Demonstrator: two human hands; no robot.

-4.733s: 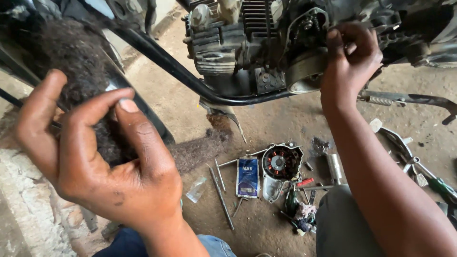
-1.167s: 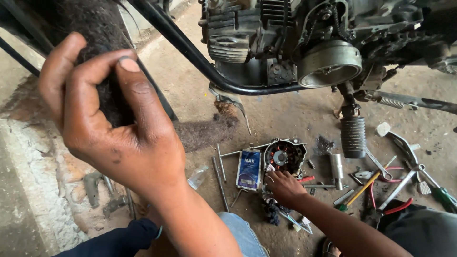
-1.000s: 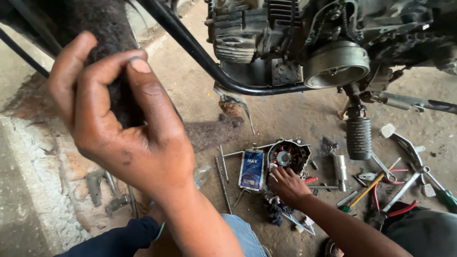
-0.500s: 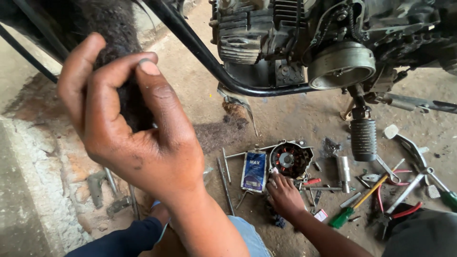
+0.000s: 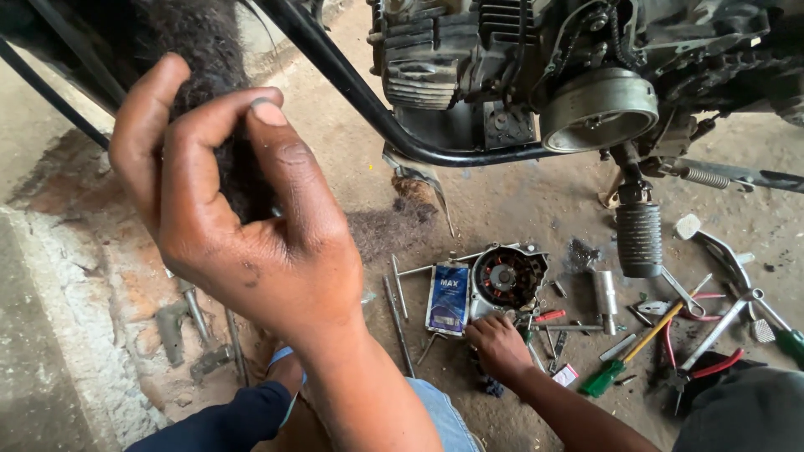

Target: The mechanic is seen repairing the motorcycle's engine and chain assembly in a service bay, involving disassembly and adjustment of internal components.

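My left hand (image 5: pixel 243 226) is wrapped around the dark, dusty tyre (image 5: pixel 205 50) at the upper left, thumb and fingers pressed into the rubber. My right hand (image 5: pixel 500 345) is down on the floor, fingers curled among small loose parts just below the round engine side cover (image 5: pixel 507 276) with its coil inside. Whether those fingers hold anything is hidden. A blue sachet (image 5: pixel 449 297) lies just left of the cover. Above hangs the motorcycle engine (image 5: pixel 469 50) with its bare metal flywheel (image 5: pixel 599 109).
A black frame tube (image 5: pixel 352 92) slants under the engine. A ribbed footpeg (image 5: pixel 639 238) hangs at right. A green-handled screwdriver (image 5: pixel 607 377), red-handled pliers (image 5: pixel 712 364), spanners and long bolts (image 5: pixel 398 322) litter the floor. A rough concrete kerb (image 5: pixel 59 335) runs along the left.
My right hand has come down from the engine to the floor and slid a little below the side cover. My left hand has stayed on the tyre.
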